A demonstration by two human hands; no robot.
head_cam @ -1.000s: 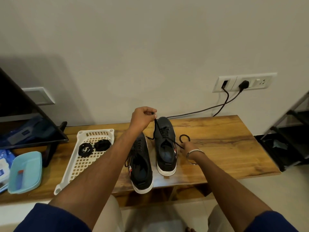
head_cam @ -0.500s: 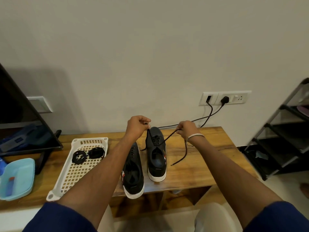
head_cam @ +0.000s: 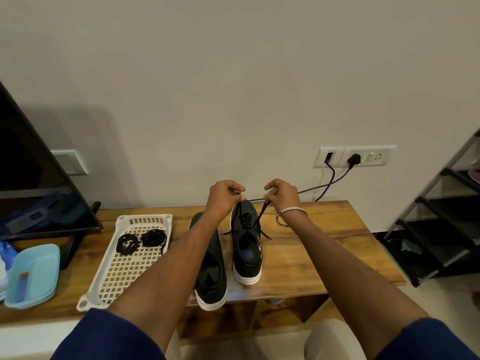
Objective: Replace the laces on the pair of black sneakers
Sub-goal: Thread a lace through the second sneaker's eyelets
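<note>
Pinching 1 end each of thin black lace (head_cam: 260, 215), left hand (head_cam: 225, 194) and right hand (head_cam: 281, 193) raised above far black white-soled sneaker (head_cam: 246, 245), likely evening lengths. Near sneaker (head_cam: 210, 271) beside it on wooden bench (head_cam: 324, 245). White perforated plastic tray (head_cam: 124, 268) holding 2 coiled black laces (head_cam: 141, 240).

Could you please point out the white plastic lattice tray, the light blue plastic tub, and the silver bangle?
white plastic lattice tray (head_cam: 91, 289): head view, left rim.
light blue plastic tub (head_cam: 39, 263): head view, inner floor.
silver bangle (head_cam: 294, 210): head view, band's top.
</note>
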